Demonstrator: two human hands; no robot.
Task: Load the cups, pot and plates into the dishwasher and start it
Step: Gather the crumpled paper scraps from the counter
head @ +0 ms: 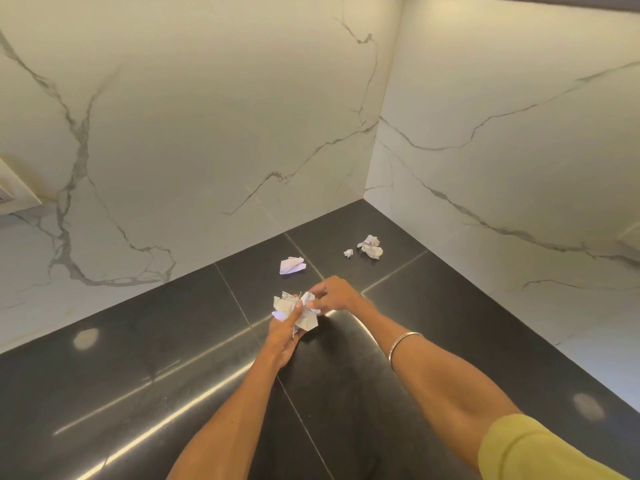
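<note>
No cup, pot, plate or dishwasher is in view. Over a black countertop (138, 358), both hands meet on a bunch of crumpled white paper (306, 322). My left hand (282, 336) grips the bunch from below, thumb across it. My right hand (334, 296) pinches the top of the same paper with its fingertips. A metal bangle (403, 344) sits on my right wrist.
More crumpled paper lies on the counter toward the corner: a flat scrap (292, 265), a tiny scrap (348, 252) and a larger wad (371, 247). White marble-look walls (207, 133) close the back and right. A pale wall fitting (14, 188) shows at far left.
</note>
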